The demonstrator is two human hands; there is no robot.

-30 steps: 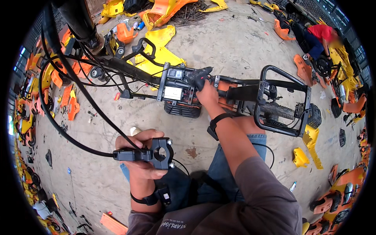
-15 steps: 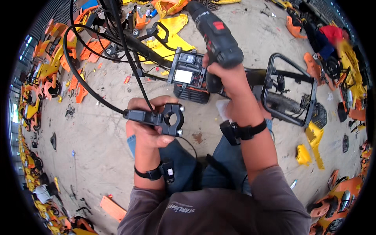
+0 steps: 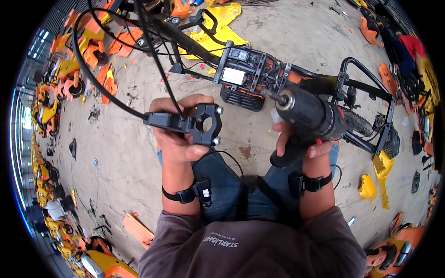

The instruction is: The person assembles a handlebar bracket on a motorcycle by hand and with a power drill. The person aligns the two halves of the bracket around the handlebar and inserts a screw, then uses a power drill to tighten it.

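My left hand is closed around a black brake lever clamp, whose round opening faces right with two silver bolts at its edge. A thick black cable loops from the clamp up to the far left. In my right hand is a black cordless drill, gripped by its handle, with its chuck toward the far left. The drill is apart from the clamp. Beyond both hands lies the bare frame of an electric bike, with an uncovered electronics bay.
A black tubular rack and the bike's rear wheel are at right. Yellow panels lie beyond the frame, with yellow pieces at right. Orange and yellow bike bodies line the left. Someone in red bends at the far right.
My right hand has brought the drill nearer and to the right, turning its chuck to the left. The clamp stays in my left hand, slightly farther away.
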